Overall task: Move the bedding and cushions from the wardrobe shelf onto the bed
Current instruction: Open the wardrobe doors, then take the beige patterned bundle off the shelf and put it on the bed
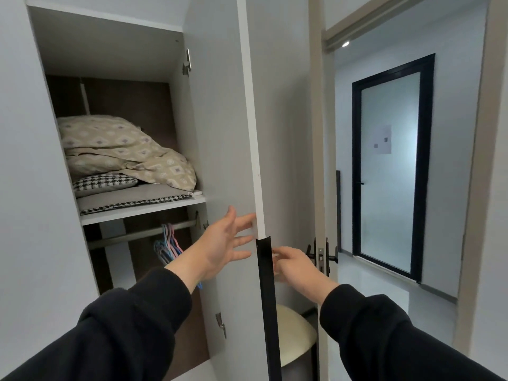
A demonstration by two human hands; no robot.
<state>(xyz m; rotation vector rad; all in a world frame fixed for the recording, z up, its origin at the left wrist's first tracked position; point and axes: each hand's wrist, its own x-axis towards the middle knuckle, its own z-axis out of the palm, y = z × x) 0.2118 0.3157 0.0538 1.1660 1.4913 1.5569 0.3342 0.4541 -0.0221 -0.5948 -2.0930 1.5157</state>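
The white wardrobe door (pixel 220 133) is flanked by both hands at its free edge, above and beside its long black handle strip (pixel 266 298). The left hand (pixel 222 243) is held on the inner face, its fingers (pixel 242 220) spread apart and clamped on nothing, the tips just reaching the door edge. The right hand (pixel 295 266) is placed on the outer face behind the strip; its fingers are loosely parted and partly hidden by the strip, and whether anything is gripped cannot be told.

A risk is judged here: if the door is left only partly open, the bulky load may be snagged on it when pulled out. The stack may also be toppled if the top piece alone is tugged, since it is draped unevenly over the cushions.

The beige diamond-patterned duvet (pixel 121 149) is seen piled on the white wardrobe shelf (pixel 143 209), on top of a black-and-white houndstooth cushion (pixel 105 182) and a flat grey houndstooth-edged cushion (pixel 134 198). From the left fingers the stack lies at about ten o'clock, well apart and higher; nothing of it is touched. The bed is not in view.
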